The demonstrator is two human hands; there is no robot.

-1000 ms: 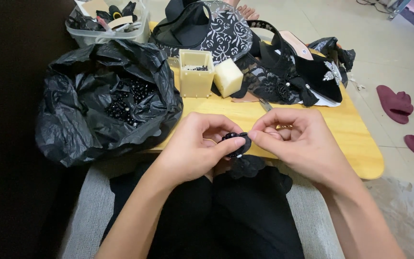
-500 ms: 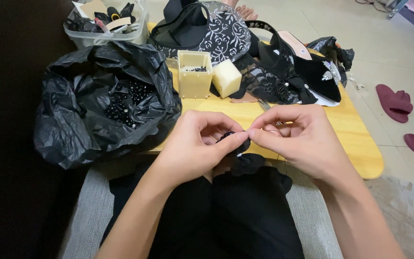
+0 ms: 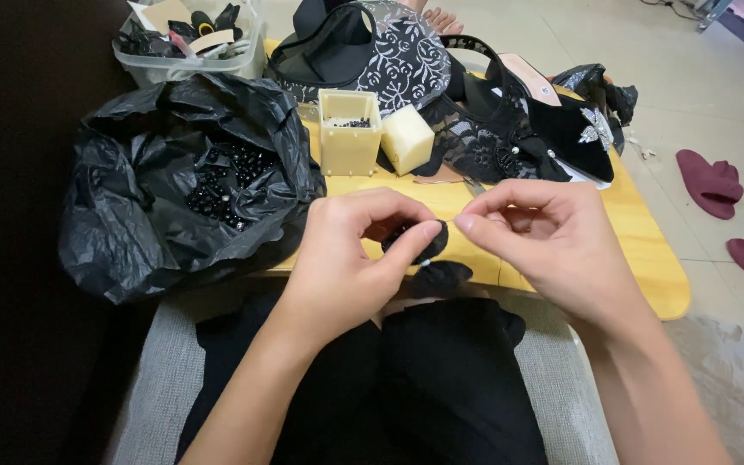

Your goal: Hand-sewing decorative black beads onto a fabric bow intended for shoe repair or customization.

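My left hand (image 3: 350,258) pinches a small black beaded fabric piece (image 3: 415,241) between thumb and forefinger, just above the near edge of a yellow wooden board (image 3: 639,250). My right hand (image 3: 553,241) is close beside it on the right, thumb and forefinger pressed together at the tip; something very thin may be between them, too small to tell. Another black fabric scrap (image 3: 441,277) lies just under the hands, on my lap.
A black plastic bag (image 3: 174,189) full of black beads sits left. A cream open box (image 3: 349,131) and a foam block (image 3: 408,139) stand behind the hands. Black lace, a pointed black shoe (image 3: 561,120), a patterned bag (image 3: 389,52), a clear tub (image 3: 191,34). Maroon slippers (image 3: 712,181) lie on the floor at right.
My right hand has drawn slightly to the right, away from the beaded piece. My left hand keeps its pinch in nearly the same spot.
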